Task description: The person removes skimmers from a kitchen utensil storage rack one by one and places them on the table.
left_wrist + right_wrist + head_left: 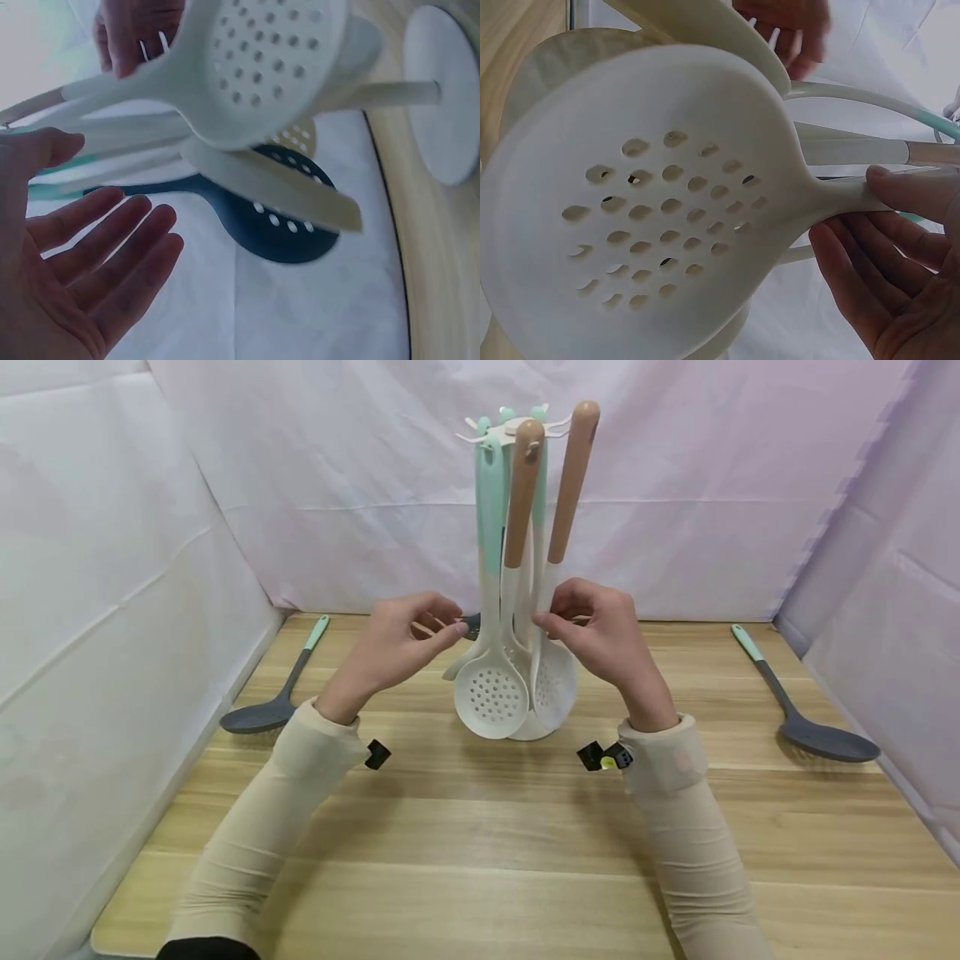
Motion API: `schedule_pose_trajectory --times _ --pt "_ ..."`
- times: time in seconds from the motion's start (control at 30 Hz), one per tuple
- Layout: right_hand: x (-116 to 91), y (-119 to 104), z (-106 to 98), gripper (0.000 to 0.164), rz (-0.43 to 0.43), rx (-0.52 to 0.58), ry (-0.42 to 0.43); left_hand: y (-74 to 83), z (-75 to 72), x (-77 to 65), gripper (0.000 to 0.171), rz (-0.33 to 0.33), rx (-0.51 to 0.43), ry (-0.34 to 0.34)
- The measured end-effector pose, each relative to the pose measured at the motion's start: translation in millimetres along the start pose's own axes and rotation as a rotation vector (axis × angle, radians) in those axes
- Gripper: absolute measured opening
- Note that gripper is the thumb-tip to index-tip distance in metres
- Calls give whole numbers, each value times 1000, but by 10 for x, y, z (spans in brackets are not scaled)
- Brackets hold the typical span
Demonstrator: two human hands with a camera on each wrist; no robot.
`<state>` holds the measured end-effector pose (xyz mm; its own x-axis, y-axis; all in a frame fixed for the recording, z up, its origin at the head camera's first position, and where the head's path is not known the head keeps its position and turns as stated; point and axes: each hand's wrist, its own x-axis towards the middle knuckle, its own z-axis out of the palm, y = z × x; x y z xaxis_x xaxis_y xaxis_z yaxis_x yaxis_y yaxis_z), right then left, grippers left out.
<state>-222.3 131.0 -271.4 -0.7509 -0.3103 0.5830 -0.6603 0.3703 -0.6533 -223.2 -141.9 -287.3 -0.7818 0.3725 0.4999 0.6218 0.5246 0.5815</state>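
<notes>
White utensils hang on a rack (517, 431) whose round white base (442, 97) stands on the table. My right hand (596, 622) pinches the white neck of a brown-handled skimmer (660, 202) between thumb and fingers. Its handle (573, 485) leans right, its top above the hooks. My left hand (408, 639) is beside the rack's left side, palm inward, fingers loosely extended and holding nothing. In front hangs a mint-handled white skimmer (491, 693), next to another utensil's brown handle (522, 493). A dark skimmer (285, 202) shows behind in the left wrist view.
On the table lie two dark grey spoon-like utensils with mint handles, a left utensil (262, 714) and a right utensil (825, 739). White cloth (360, 527) hangs behind the wooden table (480, 860) and along both sides.
</notes>
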Motion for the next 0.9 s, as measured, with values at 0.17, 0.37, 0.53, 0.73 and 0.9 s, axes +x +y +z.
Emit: schedule_pose_trajectory --times 0.17,0.37,0.53,0.73,0.9 --pt "-18 -200 -63 10 -6 17 4 240 101 76 28 83 -104 74" --pt "-32 -197 -114 11 8 65 15 533 131 95 19 169 -137 152" --pt "-55 -166 -163 10 5 78 34 468 214 114 18 199 -150 196" --pt "-73 -153 -219 12 24 93 79 228 357 126 23 209 -124 189" --pt "-88 -109 -305 15 80 133 123 220 417 137 22 252 -82 181"
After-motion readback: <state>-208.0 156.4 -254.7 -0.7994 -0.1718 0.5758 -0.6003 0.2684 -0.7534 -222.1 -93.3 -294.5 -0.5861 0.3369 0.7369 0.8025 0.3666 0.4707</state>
